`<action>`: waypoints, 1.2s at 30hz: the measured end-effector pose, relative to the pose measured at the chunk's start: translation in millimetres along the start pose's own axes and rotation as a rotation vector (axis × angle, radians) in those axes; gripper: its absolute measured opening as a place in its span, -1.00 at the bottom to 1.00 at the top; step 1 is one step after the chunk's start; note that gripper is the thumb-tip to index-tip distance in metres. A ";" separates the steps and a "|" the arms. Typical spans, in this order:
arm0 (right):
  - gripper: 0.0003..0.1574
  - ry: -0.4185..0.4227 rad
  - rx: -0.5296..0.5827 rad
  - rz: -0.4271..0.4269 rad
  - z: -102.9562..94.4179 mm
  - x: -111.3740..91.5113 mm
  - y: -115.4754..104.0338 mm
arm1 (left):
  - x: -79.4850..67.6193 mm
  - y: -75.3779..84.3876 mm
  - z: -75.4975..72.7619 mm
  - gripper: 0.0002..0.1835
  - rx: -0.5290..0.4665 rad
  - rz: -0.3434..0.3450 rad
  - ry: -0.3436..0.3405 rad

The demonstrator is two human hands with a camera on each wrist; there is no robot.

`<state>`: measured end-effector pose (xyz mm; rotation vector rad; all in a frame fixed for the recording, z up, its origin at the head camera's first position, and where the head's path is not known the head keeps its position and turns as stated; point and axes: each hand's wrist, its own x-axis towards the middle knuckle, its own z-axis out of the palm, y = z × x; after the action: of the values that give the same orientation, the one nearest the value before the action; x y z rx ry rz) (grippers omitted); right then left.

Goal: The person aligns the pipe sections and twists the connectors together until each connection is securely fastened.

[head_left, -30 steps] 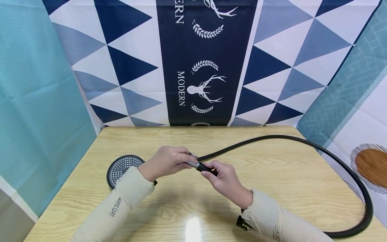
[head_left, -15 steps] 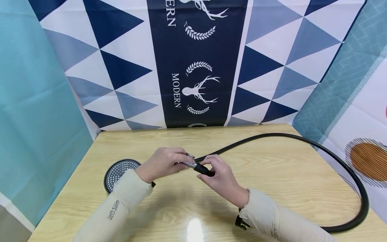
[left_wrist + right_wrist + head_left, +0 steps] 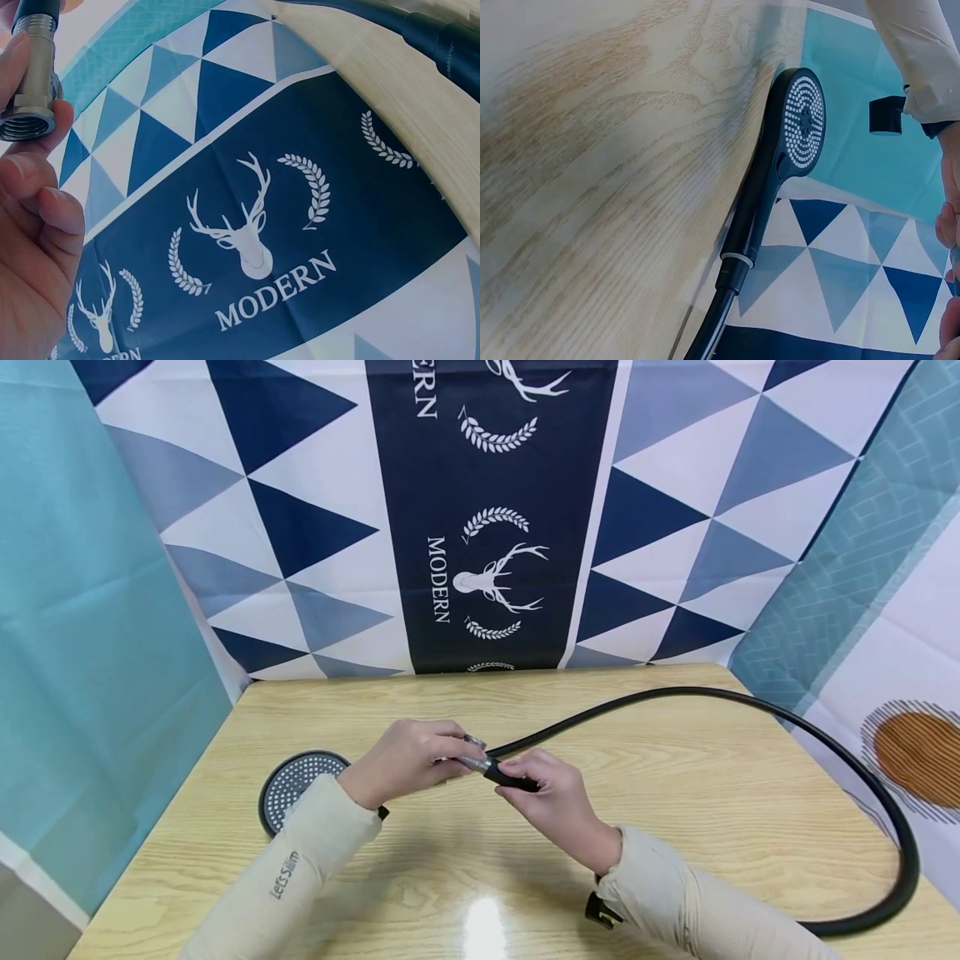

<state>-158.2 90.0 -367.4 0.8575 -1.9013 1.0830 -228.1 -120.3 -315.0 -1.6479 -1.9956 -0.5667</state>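
Note:
My left hand [image 3: 411,762] pinches a silver metal threaded fitting [image 3: 474,762] above the table. In the left wrist view the metal fitting [image 3: 34,82] shows its open threaded end facing down, between thumb and fingers. A black hose end [image 3: 517,779] meets the fitting's other end, and my right hand [image 3: 555,797] grips that hose end. Left of the hands lies a black shower head [image 3: 296,787], partly hidden behind my left sleeve. The right wrist view shows the shower head [image 3: 804,124] whole, with a hose joined to its handle.
A black hose [image 3: 675,692] arcs over the right side of the wooden table [image 3: 660,760] and curves back behind my right sleeve. Patterned fabric [image 3: 487,527] hangs behind the table. Teal cloth [image 3: 97,652] hangs on the left.
My right fingers spread from the black hose end half a second ago and now close on it again. The left hand keeps its pinch. The head view has shifted slightly.

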 end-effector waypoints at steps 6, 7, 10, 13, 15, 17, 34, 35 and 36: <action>-0.59 -0.031 0.001 0.051 -1.3 0.0 -1.6 | -1.6 0.7 1.1 -0.76 0.017 0.002 0.001; -0.59 -0.039 0.001 0.065 -1.6 -0.1 -2.0 | -1.8 0.8 1.4 -0.76 0.021 0.003 0.003; -0.61 -0.058 -0.004 0.103 -2.6 -0.4 -3.4 | -2.0 1.2 1.9 -0.75 0.026 0.010 0.006; -0.62 -0.067 -0.013 0.121 -3.8 -0.5 -4.5 | -1.4 1.8 2.0 -0.75 0.026 0.017 0.010; -0.63 -0.074 -0.018 0.130 -4.5 -0.5 -5.1 | -0.8 2.1 2.0 -0.75 0.025 0.020 0.011; -0.64 -0.090 -0.021 0.149 -5.0 -0.5 -5.8 | -0.5 2.3 2.1 -0.75 0.027 0.021 0.013; -0.41 -0.119 -0.058 0.147 -4.2 -4.1 -3.3 | -0.3 0.0 5.4 -0.75 -0.019 -0.009 -0.013; -0.44 -0.110 -0.057 0.118 -3.6 -4.5 -2.3 | -0.2 -0.3 5.5 -0.75 -0.025 -0.012 -0.017; -0.47 -0.100 -0.052 0.092 -3.0 -4.7 -1.3 | 0.1 -0.3 5.1 -0.75 -0.030 -0.014 -0.021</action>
<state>-153.9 93.0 -369.9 0.8155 -2.0607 1.0572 -228.9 -117.2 -319.0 -1.6654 -2.0243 -0.5887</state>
